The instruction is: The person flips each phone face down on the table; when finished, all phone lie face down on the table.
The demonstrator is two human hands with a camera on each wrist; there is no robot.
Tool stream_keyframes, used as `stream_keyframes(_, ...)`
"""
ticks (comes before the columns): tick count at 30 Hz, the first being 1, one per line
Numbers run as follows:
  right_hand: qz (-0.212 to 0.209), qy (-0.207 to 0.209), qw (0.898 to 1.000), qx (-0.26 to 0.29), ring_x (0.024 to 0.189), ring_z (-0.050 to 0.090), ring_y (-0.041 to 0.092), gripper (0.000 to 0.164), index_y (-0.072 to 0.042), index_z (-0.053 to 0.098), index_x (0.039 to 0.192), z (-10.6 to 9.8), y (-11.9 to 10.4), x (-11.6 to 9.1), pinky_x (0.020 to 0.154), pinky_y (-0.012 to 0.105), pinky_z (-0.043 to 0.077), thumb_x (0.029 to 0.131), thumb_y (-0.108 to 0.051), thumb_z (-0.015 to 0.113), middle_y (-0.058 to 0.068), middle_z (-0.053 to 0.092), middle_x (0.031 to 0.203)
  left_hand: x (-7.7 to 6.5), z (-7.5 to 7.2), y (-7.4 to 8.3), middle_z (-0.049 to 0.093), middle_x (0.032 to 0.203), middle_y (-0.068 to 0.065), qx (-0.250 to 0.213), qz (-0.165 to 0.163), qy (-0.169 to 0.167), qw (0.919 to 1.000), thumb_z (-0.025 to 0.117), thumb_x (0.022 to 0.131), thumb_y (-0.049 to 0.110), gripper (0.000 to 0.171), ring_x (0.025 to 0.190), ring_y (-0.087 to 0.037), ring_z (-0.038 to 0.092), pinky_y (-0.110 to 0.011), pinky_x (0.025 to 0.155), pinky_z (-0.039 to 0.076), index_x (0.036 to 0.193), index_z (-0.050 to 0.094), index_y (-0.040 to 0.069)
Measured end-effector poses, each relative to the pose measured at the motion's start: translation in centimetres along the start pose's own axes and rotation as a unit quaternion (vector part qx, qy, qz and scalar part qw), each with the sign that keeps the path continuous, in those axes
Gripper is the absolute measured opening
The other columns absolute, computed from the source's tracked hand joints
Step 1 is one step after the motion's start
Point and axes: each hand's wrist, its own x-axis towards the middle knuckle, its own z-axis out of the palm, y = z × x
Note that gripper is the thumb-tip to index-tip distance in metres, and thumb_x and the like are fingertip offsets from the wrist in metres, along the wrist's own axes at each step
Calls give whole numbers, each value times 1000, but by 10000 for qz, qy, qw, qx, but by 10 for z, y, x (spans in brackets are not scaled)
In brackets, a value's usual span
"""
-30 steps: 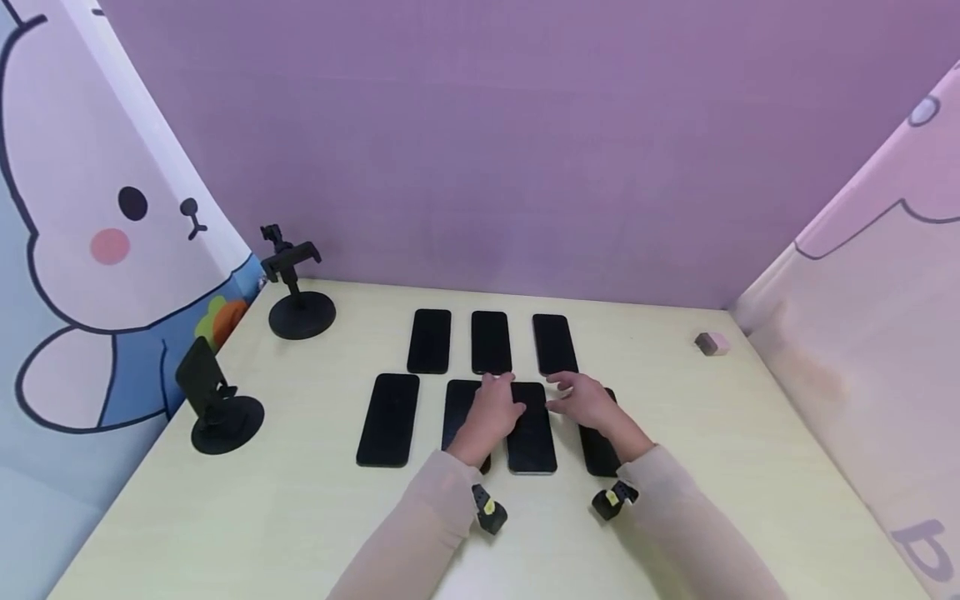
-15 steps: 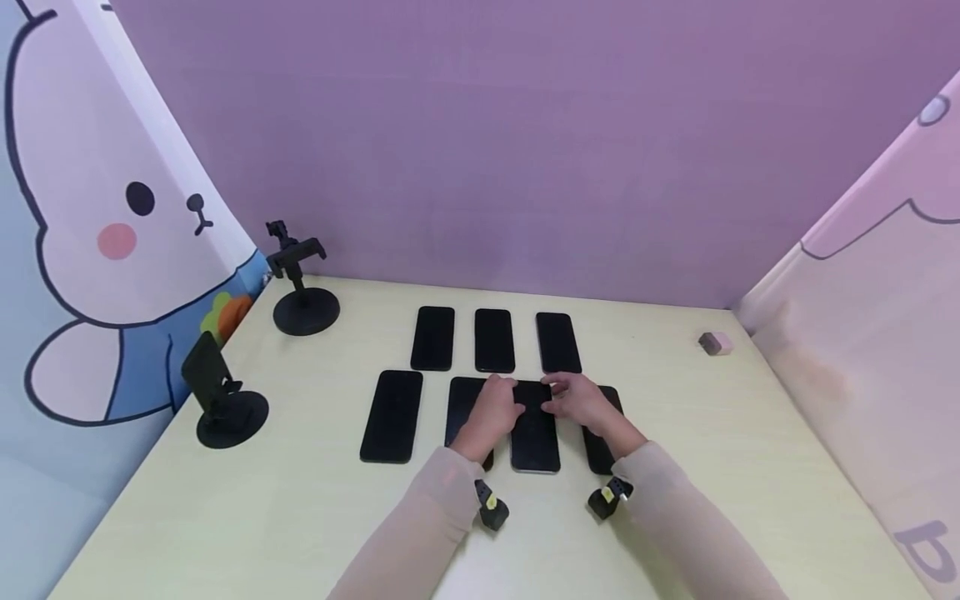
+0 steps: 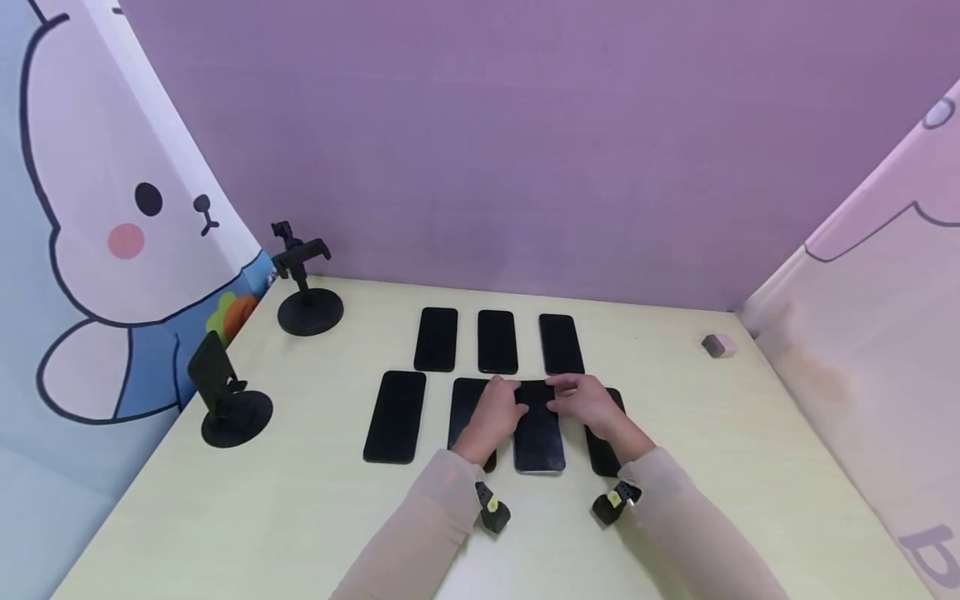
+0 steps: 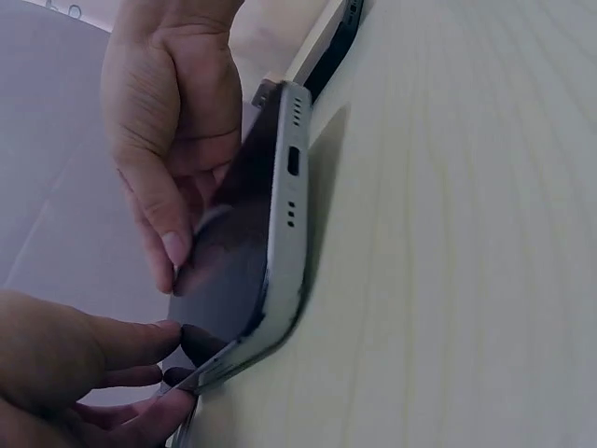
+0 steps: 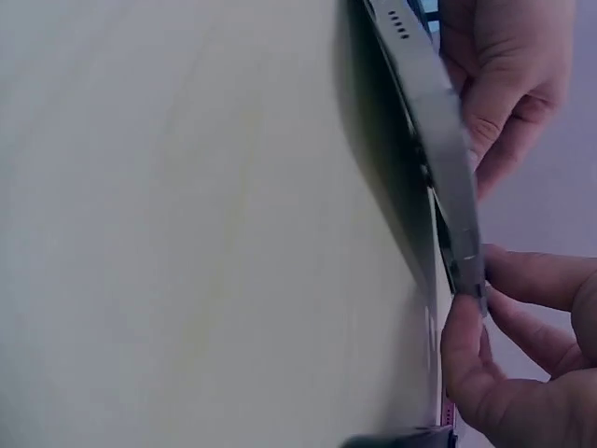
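The table (image 3: 300, 517) is of pale yellowish colour, with a fine wood grain. Behind it hangs a plain purple backdrop (image 3: 480, 150); on the left is a cloth with a big cartoon rabbit (image 3: 97, 192), on the right a pinkish-white curtain (image 3: 862, 350). Along the left side of the table are two black stands, the far stand (image 3: 310, 312) and the near stand (image 3: 236, 419). A small block (image 3: 719, 346), grey and pink, lies near the far right corner.

Black phones lie in two rows: three in the far row, four in the near row. The held phone (image 3: 538, 437) is the third from the left in the near row, between the two hands. Its dark screen looks upward, and its long axis runs away from the person to the backdrop — almost straight. The end with the port and small holes points to the person. This phone is partly raised, with a shadow under it on the table.

The left hand (image 3: 493, 415) pinches the phone's edge in its far part, the fingertips apart only by the thin body. The right hand (image 3: 596, 408) pinches the opposite side in the same narrow way — fingers above and below the edge.
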Motion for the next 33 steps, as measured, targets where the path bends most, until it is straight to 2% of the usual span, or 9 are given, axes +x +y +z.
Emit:
stream_keyframes(5, -132, -12, 9995, 292, 99, 63, 27, 40, 8, 59, 126, -6, -3, -2, 82, 34, 52, 87, 4, 67, 23, 57, 122, 0, 0, 2, 61, 117, -19, -221, -87, 24, 9997, 69, 92, 13, 39, 113, -29, 54, -37, 96, 44, 126, 62, -4)
stream_keyframes(11, -297, -277, 9962, 775, 106, 59, 24, 42, 8, 55, 131, -15, -4, -3, 87, 33, 50, 90, 1, 64, 25, 52, 130, -1, 2, 6, 62, 117, -17, -627, 39, 124, 9979, 67, 94, 16, 39, 111, -28, 56, -38, 94, 45, 130, 62, 3)
stream_keyframes(15, -299, -464, 9889, 1376, 101, 60, 19, 44, 12, 48, 136, -18, -3, -5, 86, 30, 50, 93, 4, 58, 26, 47, 135, 0, 8, 5, 63, 120, -17, -1026, 103, 250, 9944, 68, 94, 18, 40, 115, -30, 55, -39, 96, 45, 132, 63, 9)
stream_keyframes(19, -251, -669, 9770, 2011, 91, 62, 14, 46, 14, 41, 139, -19, -4, -7, 82, 28, 52, 94, 9, 53, 25, 44, 135, 1, 12, 4, 65, 121, -14, -1419, 309, 454, 9884, 68, 93, 19, 38, 118, -30, 56, -41, 99, 42, 129, 65, 8)
stream_keyframes(24, -406, -866, 9704, 2216, 90, 63, 15, 48, 14, 38, 140, -21, -4, -7, 81, 30, 53, 94, 11, 51, 24, 43, 134, -1, 12, 7, 65, 121, -13, -1726, 451, 630, 9819, 67, 93, 20, 37, 113, -29, 60, -52, 106, 31, 127, 65, 6)
stream_keyframes(25, -453, -900, 9697, 2227, 90, 64, 16, 48, 15, 37, 140, -21, -4, -7, 81, 32, 53, 94, 12, 51, 24, 42, 134, -2, 12, 8, 66, 120, -13, -1810, 438, 656, 9803, 67, 93, 21, 37, 111, -29, 61, -52, 106, 32, 127, 66, 6)
stream_keyframes(28, -575, -959, 9695, 2183, 92, 64, 16, 48, 16, 37, 140, -19, -5, -7, 84, 37, 53, 94, 12, 51, 26, 42, 134, -1, 12, 11, 69, 114, -13, -2123, 446, 774, 9731, 68, 93, 21, 36, 103, -25, 65, -44, 98, 42, 126, 66, 6)
stream_keyframes(30, -614, -941, 9695, 2177, 92, 64, 16, 47, 16, 38, 139, -18, -5, -7, 86, 41, 52, 94, 13, 50, 26, 41, 134, -1, 13, 13, 71, 106, -12, -2378, 428, 810, 9670, 68, 93, 20, 35, 88, -21, 69, -35, 83, 51, 126, 67, 6)
stream_keyframes(33, -638, -913, 9699, 2165, 92, 64, 15, 48, 16, 37, 140, -15, -4, -8, 88, 43, 51, 94, 14, 49, 28, 40, 135, -1, 14, 14, 71, 99, -10, -2738, 315, 813, 9578, 69, 93, 17, 34, 69, -15, 65, -24, 63, 51, 125, 67, 6)
